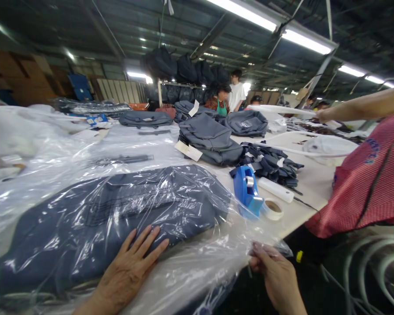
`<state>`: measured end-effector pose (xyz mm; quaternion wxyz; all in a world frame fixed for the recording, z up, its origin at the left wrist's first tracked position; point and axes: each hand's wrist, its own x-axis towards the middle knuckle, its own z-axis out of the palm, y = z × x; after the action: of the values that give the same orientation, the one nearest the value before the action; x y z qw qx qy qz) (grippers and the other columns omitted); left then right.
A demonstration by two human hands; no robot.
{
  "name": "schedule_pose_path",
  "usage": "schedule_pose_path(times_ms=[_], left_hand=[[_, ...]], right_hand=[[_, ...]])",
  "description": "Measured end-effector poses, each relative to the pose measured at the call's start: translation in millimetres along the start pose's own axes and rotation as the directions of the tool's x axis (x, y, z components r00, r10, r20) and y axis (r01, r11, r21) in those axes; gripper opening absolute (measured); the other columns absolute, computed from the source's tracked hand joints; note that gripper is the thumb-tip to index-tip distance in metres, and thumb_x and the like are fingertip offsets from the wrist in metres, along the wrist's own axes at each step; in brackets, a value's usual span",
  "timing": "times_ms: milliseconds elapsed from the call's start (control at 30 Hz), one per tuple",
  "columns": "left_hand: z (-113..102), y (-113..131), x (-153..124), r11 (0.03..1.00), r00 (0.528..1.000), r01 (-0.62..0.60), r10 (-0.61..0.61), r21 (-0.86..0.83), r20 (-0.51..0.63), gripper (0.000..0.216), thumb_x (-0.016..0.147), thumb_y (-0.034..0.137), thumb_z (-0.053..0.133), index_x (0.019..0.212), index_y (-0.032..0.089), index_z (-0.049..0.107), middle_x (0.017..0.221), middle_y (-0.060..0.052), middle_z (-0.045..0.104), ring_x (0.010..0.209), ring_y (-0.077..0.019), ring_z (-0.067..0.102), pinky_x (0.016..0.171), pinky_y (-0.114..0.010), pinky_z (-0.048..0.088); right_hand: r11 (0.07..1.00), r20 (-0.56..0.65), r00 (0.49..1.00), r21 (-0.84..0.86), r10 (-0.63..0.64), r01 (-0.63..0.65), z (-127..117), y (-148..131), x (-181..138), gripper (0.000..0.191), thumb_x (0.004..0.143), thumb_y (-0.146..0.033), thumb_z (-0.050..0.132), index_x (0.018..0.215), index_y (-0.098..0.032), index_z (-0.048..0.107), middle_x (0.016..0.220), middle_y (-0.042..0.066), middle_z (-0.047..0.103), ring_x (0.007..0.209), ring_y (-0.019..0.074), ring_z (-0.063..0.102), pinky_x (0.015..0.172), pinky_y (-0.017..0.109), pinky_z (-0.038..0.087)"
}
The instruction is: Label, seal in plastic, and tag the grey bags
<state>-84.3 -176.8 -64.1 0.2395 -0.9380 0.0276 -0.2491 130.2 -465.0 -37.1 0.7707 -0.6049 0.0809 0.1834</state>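
Pinching one plastic bag (200, 262): right hand (277, 278)

Two bare hands, wrists uncovered.
Left hand (131, 267), down and left of the blue tape dispenser (248, 192): back showing, thumb and four fingers in view, nails short and plain, forearm uncovered as far as seen. Right hand (276, 273), below the dispenser: back and knuckles showing, fingertips hazy, wrist uncovered.

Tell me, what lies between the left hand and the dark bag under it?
Only the clear plastic wrap around the bag; the left hand presses flat on it, as the head view shows.
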Motion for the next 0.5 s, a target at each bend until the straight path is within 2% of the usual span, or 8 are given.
schedule_pose_path(times_ms=[133, 267, 333, 400, 467, 500], left_hand=[[-3, 0, 2, 1.000, 1.000, -0.002, 0.002, -0.005, 0.013, 0.047, 0.094, 0.031, 0.041, 0.141, 0.029, 0.041, 0.140, -0.012, 0.049, 0.127, -0.0294, 0.047, 0.110, -0.050, 0.021], [-6, 0, 4, 1.000, 1.000, 0.004, -0.003, -0.018, 0.017, 0.046, 0.094, 0.031, 0.042, 0.139, 0.028, 0.043, 0.140, -0.013, 0.049, 0.127, -0.0298, 0.047, 0.109, -0.050, 0.022], [-5, 0, 3, 1.000, 1.000, 0.005, -0.005, -0.028, 0.006, 0.047, 0.093, 0.031, 0.042, 0.139, 0.027, 0.043, 0.140, -0.014, 0.048, 0.127, -0.0304, 0.047, 0.108, -0.050, 0.022], [-4, 0, 3, 0.999, 1.000, -0.006, 0.005, -0.032, -0.014, 0.047, 0.092, 0.031, 0.042, 0.139, 0.026, 0.044, 0.139, -0.014, 0.049, 0.126, -0.0316, 0.048, 0.108, -0.051, 0.022], [-2, 0, 2, 0.999, 0.999, -0.020, 0.019, -0.031, -0.028, 0.047, 0.091, 0.028, 0.039, 0.138, 0.026, 0.045, 0.137, -0.014, 0.052, 0.124, -0.0327, 0.048, 0.107, -0.052, 0.023], [-2, 0, 1, 0.999, 0.999, -0.024, 0.023, -0.033, -0.034, 0.047, 0.091, 0.027, 0.038, 0.138, 0.026, 0.046, 0.136, -0.013, 0.052, 0.124, -0.0330, 0.048, 0.106, -0.052, 0.023]], right_hand=[[0.993, 0.010, 0.994, -0.031, 0.110, -0.110, -18, 7, -2, 0.052, 0.025, -0.041, 0.093, 0.064, -0.013, 0.073, 0.053, 0.005, 0.064, 0.045, 0.0110, 0.055, 0.041, 0.018, 0.044], [0.994, 0.013, 0.994, 0.032, 0.107, -0.107, -18, 3, -5, 0.049, 0.026, -0.034, 0.093, 0.067, -0.014, 0.074, 0.055, 0.004, 0.065, 0.042, 0.0086, 0.052, 0.038, 0.016, 0.041], [0.985, 0.042, 0.988, 0.079, 0.150, -0.153, -17, -3, -8, 0.048, 0.025, -0.028, 0.093, 0.067, -0.015, 0.074, 0.061, 0.006, 0.069, 0.050, 0.0125, 0.059, 0.046, 0.018, 0.049], [0.970, 0.109, 0.978, 0.151, 0.176, -0.191, -18, -7, -11, 0.050, 0.025, -0.023, 0.092, 0.071, -0.014, 0.074, 0.073, 0.009, 0.072, 0.068, 0.0191, 0.067, 0.062, 0.023, 0.056], [0.962, 0.167, 0.972, 0.191, 0.164, -0.195, -19, -10, -12, 0.052, 0.029, -0.024, 0.092, 0.077, -0.015, 0.075, 0.082, 0.010, 0.073, 0.078, 0.0216, 0.068, 0.073, 0.027, 0.056], [0.964, 0.171, 0.973, 0.186, 0.156, -0.188, -21, -10, -12, 0.051, 0.033, -0.028, 0.093, 0.079, -0.015, 0.075, 0.082, 0.009, 0.073, 0.077, 0.0206, 0.067, 0.071, 0.027, 0.056]])
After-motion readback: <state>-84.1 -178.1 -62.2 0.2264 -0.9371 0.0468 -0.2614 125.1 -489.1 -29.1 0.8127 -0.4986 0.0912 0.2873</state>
